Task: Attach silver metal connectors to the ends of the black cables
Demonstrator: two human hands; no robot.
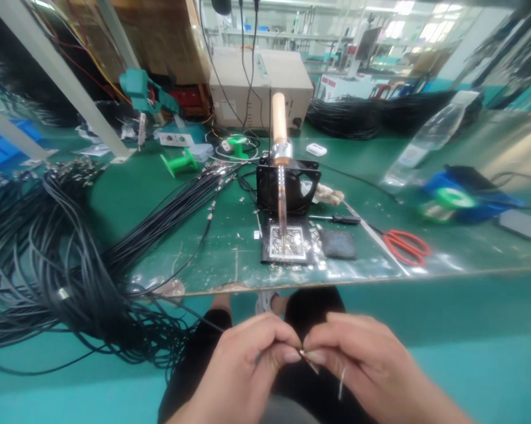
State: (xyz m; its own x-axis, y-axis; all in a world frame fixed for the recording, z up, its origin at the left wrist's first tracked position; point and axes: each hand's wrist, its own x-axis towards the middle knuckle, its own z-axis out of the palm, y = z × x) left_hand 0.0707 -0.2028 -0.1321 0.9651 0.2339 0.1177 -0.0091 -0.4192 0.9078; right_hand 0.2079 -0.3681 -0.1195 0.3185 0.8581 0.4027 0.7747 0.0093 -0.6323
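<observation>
In one meeting grip, the left hand [254,359] and right hand [365,356] both pinch a thin wire end [310,363], slanting down rightward, on the person's side of the soldering iron [280,126].

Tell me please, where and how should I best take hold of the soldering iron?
I would grip the soldering iron by its wooden handle, coming from the right: this thick, rounded end points up, and dark cables hang to its left. The thin metal shaft points down at the square tray and could be hot. I cannot tell whether the iron is fastened.
</observation>
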